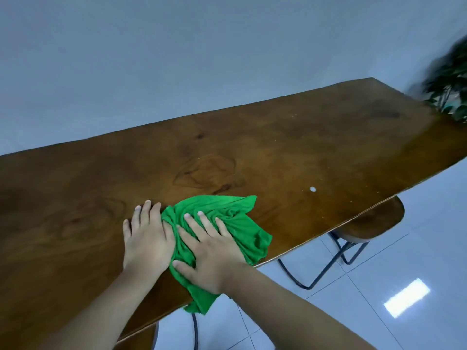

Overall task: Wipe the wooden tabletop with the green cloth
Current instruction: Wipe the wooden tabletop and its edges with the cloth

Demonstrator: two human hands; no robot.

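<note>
A crumpled green cloth (235,218) lies on the long wooden tabletop (290,152), near its front edge, with one corner hanging over that edge. My right hand (209,251) presses flat on the cloth, fingers spread. My left hand (146,236) lies flat on the wood just left of the cloth, its thumb side touching the cloth's edge. A small white spot (313,189) sits on the wood to the right of the cloth.
A wooden stool (374,223) with black metal legs stands tucked under the table's right part. A leafy plant (449,82) is at the table's far right end. A plain wall runs behind the table; the floor is white tile.
</note>
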